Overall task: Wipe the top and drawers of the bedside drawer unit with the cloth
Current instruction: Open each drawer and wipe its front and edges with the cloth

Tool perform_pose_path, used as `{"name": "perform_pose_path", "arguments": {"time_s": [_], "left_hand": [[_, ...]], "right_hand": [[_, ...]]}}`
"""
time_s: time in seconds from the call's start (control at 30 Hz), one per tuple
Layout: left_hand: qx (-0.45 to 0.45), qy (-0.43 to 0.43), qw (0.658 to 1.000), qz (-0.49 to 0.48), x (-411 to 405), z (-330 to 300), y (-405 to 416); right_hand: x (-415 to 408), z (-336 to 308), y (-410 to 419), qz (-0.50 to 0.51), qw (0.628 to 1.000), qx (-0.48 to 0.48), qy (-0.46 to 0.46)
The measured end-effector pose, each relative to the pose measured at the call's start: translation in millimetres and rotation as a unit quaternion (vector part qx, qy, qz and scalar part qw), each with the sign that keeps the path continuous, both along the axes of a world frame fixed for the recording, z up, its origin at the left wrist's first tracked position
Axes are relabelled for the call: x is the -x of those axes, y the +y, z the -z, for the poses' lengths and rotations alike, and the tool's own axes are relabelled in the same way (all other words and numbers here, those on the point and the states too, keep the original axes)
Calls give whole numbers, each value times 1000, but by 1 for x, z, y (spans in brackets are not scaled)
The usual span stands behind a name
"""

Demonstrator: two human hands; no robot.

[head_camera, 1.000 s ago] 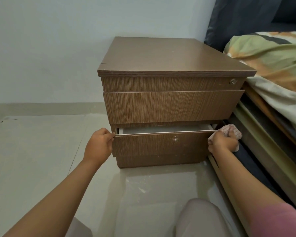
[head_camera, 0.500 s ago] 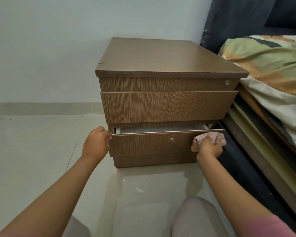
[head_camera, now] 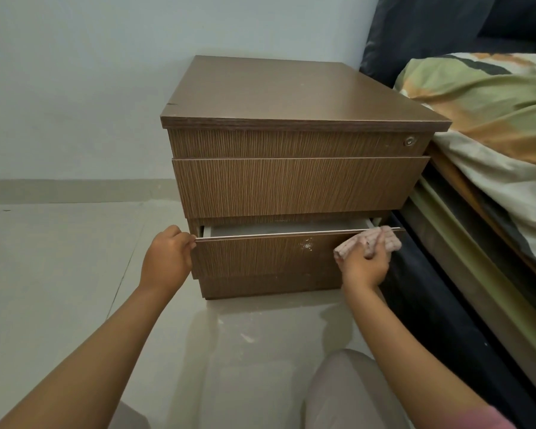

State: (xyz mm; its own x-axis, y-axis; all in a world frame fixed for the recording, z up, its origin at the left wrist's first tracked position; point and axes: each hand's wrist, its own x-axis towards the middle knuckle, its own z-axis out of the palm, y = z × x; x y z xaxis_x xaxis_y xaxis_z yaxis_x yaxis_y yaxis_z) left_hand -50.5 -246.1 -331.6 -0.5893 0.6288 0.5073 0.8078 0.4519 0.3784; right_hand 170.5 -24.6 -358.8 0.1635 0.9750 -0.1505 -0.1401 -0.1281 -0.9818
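Pale floor [head_camera: 59, 274], one unit [head_camera: 291, 97], three drawers; left grip [head_camera: 167, 261] on bottom drawer [head_camera: 260, 258], right grip [head_camera: 364, 267] clutching cloth [head_camera: 369, 243].

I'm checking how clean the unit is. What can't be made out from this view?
- Inside of the bottom drawer: only a thin strip shows; its own front panel hides the rest.
- Drawer front under the cloth and the right hand: covered.
- Fingertips of the left hand: curled round the drawer's left edge.
- Unit's sides and back: turned away.
- White marks: too small to identify.
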Motion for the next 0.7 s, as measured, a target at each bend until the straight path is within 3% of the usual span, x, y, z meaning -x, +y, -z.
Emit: {"name": "perform_pose_path", "arguments": {"time_s": [0.07,0.17,0.43,0.7], "left_hand": [[-1,-1,1000,-1,0,-1,0],[-3,-1,1000,-1,0,0,-1],[-8,3,1000,3,0,3,0],[-11,7,1000,7,0,3,-1]], "right_hand": [[11,0,-7,-26,998,-39,-53],[23,-5,-4,-34,998,-21,-52],[-4,-8,43,15,998,19,-51],[-23,2,47,63,991,5,-117]]}}
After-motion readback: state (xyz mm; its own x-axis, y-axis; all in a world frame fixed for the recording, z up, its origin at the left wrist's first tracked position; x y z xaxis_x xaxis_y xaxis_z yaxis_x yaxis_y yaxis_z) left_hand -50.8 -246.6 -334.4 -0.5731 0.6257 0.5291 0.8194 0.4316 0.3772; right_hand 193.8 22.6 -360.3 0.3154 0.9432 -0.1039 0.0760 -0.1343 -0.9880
